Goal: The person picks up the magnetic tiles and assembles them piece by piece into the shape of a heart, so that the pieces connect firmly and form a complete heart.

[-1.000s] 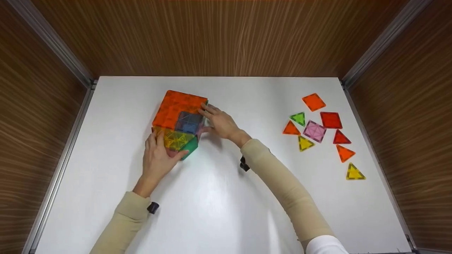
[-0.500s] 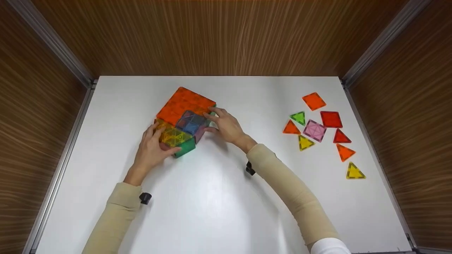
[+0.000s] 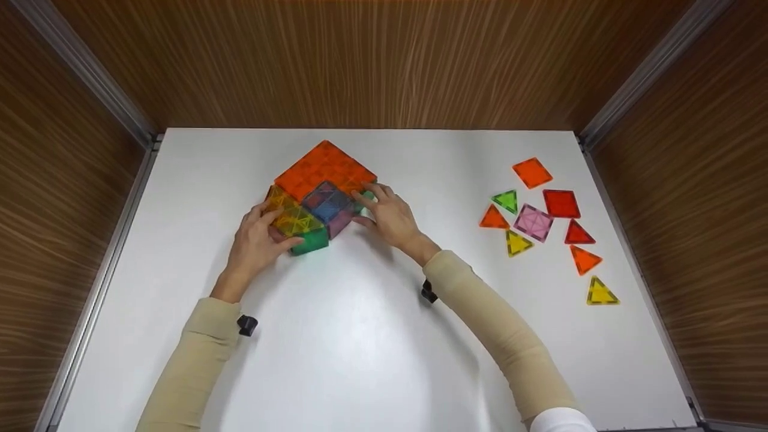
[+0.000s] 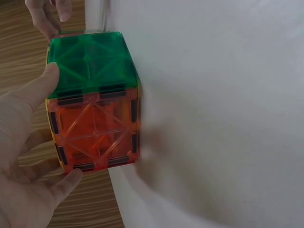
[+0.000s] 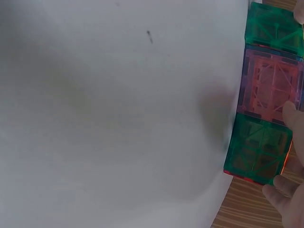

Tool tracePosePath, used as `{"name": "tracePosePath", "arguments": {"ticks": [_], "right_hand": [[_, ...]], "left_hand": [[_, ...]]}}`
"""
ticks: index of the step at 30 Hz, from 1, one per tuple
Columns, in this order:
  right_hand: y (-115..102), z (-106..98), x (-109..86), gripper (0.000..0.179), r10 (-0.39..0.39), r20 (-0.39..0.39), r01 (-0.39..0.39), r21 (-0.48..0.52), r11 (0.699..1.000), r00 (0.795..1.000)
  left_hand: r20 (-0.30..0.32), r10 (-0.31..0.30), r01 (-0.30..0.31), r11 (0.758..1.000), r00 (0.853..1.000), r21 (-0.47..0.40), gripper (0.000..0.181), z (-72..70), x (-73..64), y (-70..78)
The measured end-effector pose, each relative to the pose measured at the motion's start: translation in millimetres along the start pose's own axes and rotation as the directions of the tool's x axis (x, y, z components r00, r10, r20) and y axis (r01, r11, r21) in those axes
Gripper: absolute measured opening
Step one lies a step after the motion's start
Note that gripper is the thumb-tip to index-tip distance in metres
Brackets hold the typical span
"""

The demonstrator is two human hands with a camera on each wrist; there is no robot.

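Note:
A block built of translucent magnetic tiles (image 3: pixel 324 162) sits at the left of the white table. Its top has a large orange square, a blue square (image 3: pixel 327 202) and a yellow part (image 3: pixel 294 213). My left hand (image 3: pixel 255 240) grips the near-left end, thumb on the green side tile (image 4: pixel 90 61) and fingertips at the yellow top and far edge. A reddish square side (image 4: pixel 97 133) shows in the left wrist view. My right hand (image 3: pixel 390 219) holds the right side, thumb against the pink side tile (image 5: pixel 270 85), fingers around a green side tile (image 5: pixel 259 147).
Loose tiles lie at the table's right: an orange square (image 3: pixel 532 173), a red square (image 3: pixel 561 204), a pink square (image 3: pixel 534 222) and several small triangles, such as a yellow one (image 3: pixel 601 292). Wood-grain panels (image 3: pixel 372 66) wall in the back and sides.
The tile block has turned clockwise as seen from above and shifted slightly right and away. Both hands have moved with it; the loose tiles have stayed put.

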State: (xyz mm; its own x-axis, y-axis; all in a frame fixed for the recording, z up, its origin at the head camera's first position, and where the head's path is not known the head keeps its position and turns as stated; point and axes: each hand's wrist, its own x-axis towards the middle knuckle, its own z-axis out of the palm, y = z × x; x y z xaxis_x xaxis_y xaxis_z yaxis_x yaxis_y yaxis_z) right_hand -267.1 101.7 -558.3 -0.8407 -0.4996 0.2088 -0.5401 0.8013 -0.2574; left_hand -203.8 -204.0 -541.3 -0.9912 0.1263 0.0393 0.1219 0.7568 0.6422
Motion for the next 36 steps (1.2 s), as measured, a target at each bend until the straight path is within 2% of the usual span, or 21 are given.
{"name": "tracePosePath", "arguments": {"ticks": [9,14,21,26,31,36], "right_hand": [[3,0,2.5,0.059,0.027,0.026,-0.027,0.027,0.999,0.999],[13,-5,-9.7,0.056,0.030,0.003,-0.030,0.103,0.994,1.000],[47,-17,-53.4,0.056,0.089,-0.096,-0.070,0.188,0.980,0.991],[81,-29,-91.1,0.061,0.187,-0.105,-0.162,0.206,0.965,0.977],[119,-41,-125.0,0.067,0.315,-0.092,-0.291,0.207,0.934,0.945],[153,-50,-150.0,0.069,0.422,-0.054,-0.407,0.182,0.895,0.905]], "left_hand": [[0.015,0.002,-0.002,1.000,1.000,-0.001,0.083,0.1,7.7,-2.7],[0.003,0.020,-0.020,1.000,1.000,0.009,0.081,2.0,5.6,-2.1],[-0.005,0.020,-0.020,1.000,1.000,0.009,0.080,3.5,2.9,-2.1],[0.001,0.016,-0.016,1.000,1.000,0.009,0.080,4.1,3.7,-1.9],[0.000,0.017,-0.017,1.000,1.000,0.011,0.081,4.3,3.4,-2.2],[-0.004,0.022,-0.022,1.000,1.000,0.005,0.081,4.5,3.1,-3.3]]}}
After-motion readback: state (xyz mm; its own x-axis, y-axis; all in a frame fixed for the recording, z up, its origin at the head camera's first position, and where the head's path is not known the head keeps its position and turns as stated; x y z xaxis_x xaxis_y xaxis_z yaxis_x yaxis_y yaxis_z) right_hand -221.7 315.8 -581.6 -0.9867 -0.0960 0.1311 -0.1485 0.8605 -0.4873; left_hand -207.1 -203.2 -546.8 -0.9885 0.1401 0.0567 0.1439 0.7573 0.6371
